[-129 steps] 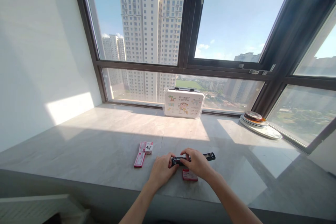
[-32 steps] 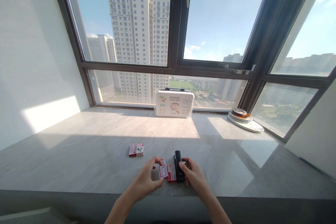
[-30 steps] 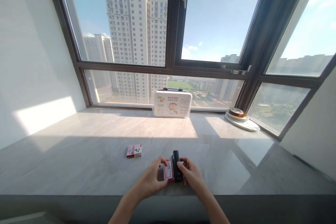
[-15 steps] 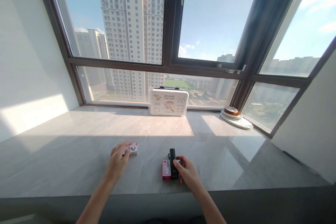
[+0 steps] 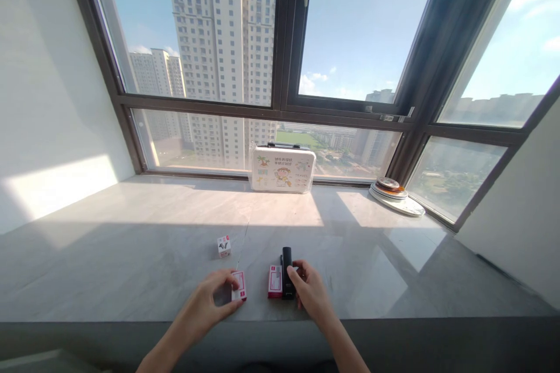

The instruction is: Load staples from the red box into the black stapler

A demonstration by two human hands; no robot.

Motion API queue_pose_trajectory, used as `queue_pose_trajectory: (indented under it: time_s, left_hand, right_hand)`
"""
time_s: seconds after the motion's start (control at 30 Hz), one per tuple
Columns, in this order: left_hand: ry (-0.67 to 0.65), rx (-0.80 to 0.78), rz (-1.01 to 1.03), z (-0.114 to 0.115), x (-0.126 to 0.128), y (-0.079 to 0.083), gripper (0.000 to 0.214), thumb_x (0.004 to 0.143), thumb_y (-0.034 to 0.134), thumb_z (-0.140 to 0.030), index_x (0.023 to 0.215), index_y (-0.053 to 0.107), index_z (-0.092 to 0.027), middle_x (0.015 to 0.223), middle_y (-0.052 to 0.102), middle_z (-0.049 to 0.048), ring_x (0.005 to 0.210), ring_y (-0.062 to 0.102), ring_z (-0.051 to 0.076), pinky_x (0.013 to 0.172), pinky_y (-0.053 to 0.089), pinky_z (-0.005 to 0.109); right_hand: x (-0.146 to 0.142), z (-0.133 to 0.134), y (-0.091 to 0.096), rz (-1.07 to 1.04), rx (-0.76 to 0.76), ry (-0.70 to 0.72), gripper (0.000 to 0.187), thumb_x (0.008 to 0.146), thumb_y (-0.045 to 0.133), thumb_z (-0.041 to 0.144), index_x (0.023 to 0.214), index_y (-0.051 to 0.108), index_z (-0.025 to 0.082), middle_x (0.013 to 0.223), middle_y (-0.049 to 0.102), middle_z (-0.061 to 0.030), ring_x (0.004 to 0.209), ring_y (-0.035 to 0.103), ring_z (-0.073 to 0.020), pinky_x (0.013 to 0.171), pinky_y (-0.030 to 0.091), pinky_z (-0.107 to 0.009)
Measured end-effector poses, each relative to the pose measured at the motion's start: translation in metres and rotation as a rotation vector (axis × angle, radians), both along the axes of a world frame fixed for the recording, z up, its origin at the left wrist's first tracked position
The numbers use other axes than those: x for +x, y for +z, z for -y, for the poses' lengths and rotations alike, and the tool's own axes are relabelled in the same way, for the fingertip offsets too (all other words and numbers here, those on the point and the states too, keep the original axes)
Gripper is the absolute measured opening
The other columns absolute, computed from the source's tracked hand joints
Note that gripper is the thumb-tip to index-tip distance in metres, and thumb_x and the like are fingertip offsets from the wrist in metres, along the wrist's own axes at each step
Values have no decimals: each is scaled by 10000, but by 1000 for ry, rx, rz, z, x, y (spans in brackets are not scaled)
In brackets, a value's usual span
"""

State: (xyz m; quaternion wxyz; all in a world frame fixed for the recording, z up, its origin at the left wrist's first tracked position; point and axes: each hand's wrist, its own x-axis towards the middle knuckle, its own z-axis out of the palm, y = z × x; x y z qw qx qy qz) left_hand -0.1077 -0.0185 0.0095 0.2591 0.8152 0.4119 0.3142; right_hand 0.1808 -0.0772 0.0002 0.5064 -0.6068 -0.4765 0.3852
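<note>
My left hand [image 5: 207, 302] has its thumb and fingers closed round the ends of a small red-and-white box [image 5: 240, 287] near the front of the grey sill. A little beyond it stands a white cube-like box [image 5: 224, 246] with a dark picture printed on it; nothing touches it. To the right, my right hand [image 5: 310, 288] grips a black stapler [image 5: 287, 274] from its right side, with the thumb on top. Against the stapler's left side rests another red-and-white box [image 5: 275, 281]. Some of my right fingers are hidden behind the stapler.
A white cartoon-printed case [image 5: 283, 170] with a dark handle leans by the window. Stacked plates and dishes [image 5: 396, 201] sit in the right corner. The stone sill [image 5: 131, 268] ends at a front edge close to me, with walls on both sides.
My left hand has moved toward me and to the right, away from the white box, and now holds a red-and-white box. My right hand stays on the stapler.
</note>
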Motion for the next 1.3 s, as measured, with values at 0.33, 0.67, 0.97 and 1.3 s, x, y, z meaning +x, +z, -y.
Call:
queue_pose_trajectory:
  time_s: [0.33, 0.67, 0.97, 1.3]
  left_hand:
    - [-293, -179, 128, 0, 97, 23, 682, 668, 845, -340, 1293, 577, -299, 1213, 681, 22, 1078, 649, 255, 935, 521, 340]
    - [65, 66, 157, -35, 54, 16, 401, 960, 496, -538, 1232, 606, -266, 1285, 620, 61, 1188, 570, 235, 990, 472, 355]
    - [369, 8, -283, -97, 2, 6, 494, 972, 396, -559, 759, 671, -209, 729, 684, 31, 733, 634, 216, 637, 348, 263]
    - [79, 58, -335, -59, 95, 3, 594, 1024, 280, -572, 736, 650, -206, 687, 671, 16, 656, 577, 158, 627, 274, 264]
  right_hand:
    - [0, 0, -2, 93, 24, -22, 525, 891, 524, 658, 1089, 636, 185, 702, 578, -1, 502, 505, -136, 354, 354, -212]
    - [3, 16, 8, 162, 106, -62, 524, 958, 460, 636, 1202, 617, 200, 707, 554, 13, 652, 555, -166, 579, 422, -259]
    - [0, 28, 27, 429, -42, 86, 806, 741, 768, 574, 1378, 509, 156, 783, 627, -6, 719, 608, -206, 612, 398, -281]
    - [-9, 16, 43, 613, -2, 192, 519, 709, 769, 371, 1169, 585, 218, 995, 718, -36, 887, 681, -258, 691, 424, -279]
